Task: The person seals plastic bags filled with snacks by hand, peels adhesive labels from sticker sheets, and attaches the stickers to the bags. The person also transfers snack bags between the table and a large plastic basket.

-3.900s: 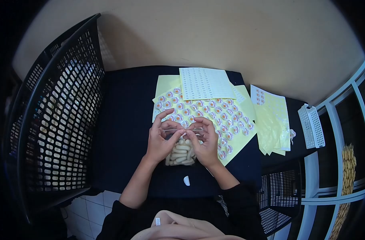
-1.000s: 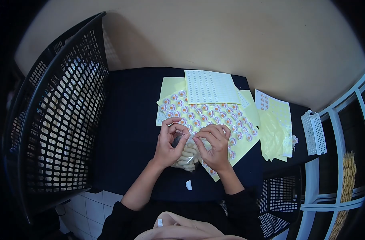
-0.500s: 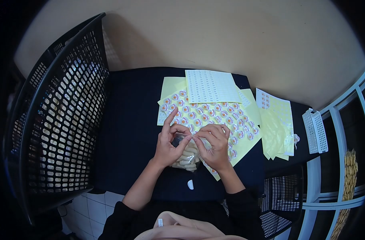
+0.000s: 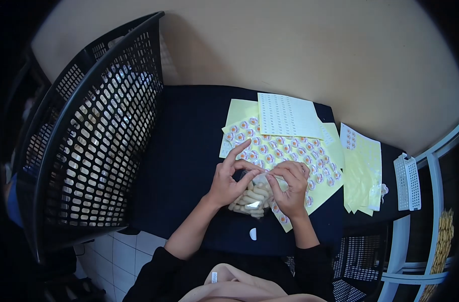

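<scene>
Both hands, left hand [image 4: 228, 182] and right hand [image 4: 291, 187], are pinching the snack bag [image 4: 250, 197] top closed; the bag is lying lengthwise toward the table's near edge, below the grips.

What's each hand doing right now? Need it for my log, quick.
Left hand: pinching the top of the clear snack bag, index finger raised.
Right hand: closed, pinching the same bag top.

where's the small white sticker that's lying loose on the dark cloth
In the head view the white sticker lies alone on the dark cloth, just below the snack bag and between the person's forearms.
</scene>
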